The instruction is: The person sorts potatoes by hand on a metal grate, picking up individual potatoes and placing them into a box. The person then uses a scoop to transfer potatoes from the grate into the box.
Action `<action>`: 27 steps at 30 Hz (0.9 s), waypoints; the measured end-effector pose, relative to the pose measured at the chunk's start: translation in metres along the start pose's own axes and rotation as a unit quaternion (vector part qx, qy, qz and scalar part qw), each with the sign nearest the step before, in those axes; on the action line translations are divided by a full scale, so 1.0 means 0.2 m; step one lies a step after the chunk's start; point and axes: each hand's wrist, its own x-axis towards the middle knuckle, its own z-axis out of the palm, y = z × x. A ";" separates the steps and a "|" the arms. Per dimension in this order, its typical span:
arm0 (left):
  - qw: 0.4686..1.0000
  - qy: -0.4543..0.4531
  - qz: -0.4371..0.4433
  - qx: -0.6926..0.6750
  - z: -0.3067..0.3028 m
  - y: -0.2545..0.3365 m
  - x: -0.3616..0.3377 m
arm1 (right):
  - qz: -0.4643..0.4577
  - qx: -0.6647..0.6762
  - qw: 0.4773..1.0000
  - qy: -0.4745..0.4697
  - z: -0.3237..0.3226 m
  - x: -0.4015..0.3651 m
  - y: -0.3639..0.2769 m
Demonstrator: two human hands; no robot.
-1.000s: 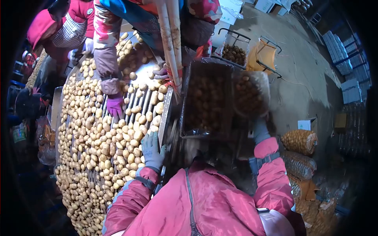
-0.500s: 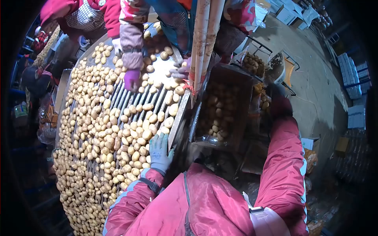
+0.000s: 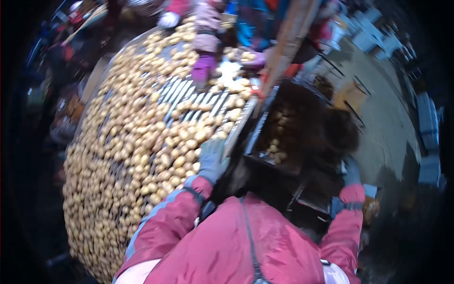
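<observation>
Potatoes [image 3: 182, 142] cover the slatted roller table [image 3: 182, 97] on my left. My left hand [image 3: 213, 158], in a grey-blue glove, lies with stretched fingers at the table's right edge, beside the nearest potatoes. On the other side, my gloved right hand [image 3: 351, 171] is low and smeared by motion; its fingers are not distinct. Just beyond it is a dark, blurred round shape [image 3: 341, 130]. Between my hands and farther forward stands a dark-sided crate [image 3: 257, 135] with potatoes inside.
Across the table, a co-worker's purple-gloved hand [image 3: 203, 68] reaches over the rollers. Another person's white-gloved hand [image 3: 169, 20] is farther left. An upright post [image 3: 288, 52] stands at the table's right corner. White boxes [image 3: 371, 33] lie at the back right.
The view has shifted, and the scene is more blurred. My right hand has come back toward my body and lower. My left hand stays at the table's edge.
</observation>
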 end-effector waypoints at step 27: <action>0.411 0.431 -0.564 -0.572 -1.19 -0.35 -2.06 | -0.321 -0.481 0.324 -0.749 2.52 -1.96 1.10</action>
